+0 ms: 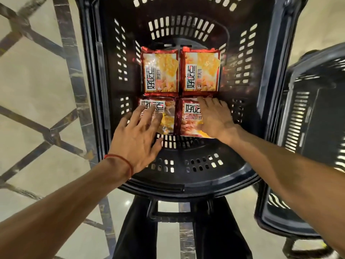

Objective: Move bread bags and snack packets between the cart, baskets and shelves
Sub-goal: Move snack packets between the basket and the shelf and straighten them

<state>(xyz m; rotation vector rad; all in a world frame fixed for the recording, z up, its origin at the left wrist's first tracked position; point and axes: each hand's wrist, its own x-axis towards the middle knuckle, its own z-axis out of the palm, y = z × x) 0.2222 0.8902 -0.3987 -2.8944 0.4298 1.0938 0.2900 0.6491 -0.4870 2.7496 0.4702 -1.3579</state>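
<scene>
Reaching down from the lower edge of the view, two bare forearms pass above a pair of dark trousers and enter a black basket with slotted walls.

The left hand, a red thread round its wrist, has its fingers straight and spread wide. Its fingertips lie over the near-left packet and appear to touch it, though contact cannot be confirmed from this angle; it grips nothing.

The right hand lies flat, palm down, on the near-right packet, fingers straight and close together, fingertips at the packet's far edge.

Both near packets lie face up on the basket floor, side by side and touching.

Just beyond them, edge to edge, lie the far-left packet and the far-right packet, also face up, printed in red and orange with bold characters. The four form a two-by-two block in the middle of the basket floor.

A second basket, also dark, stands just beside the first on the right; its contents are not visible.

A pale tiled floor with dark banding lies to the left.
</scene>
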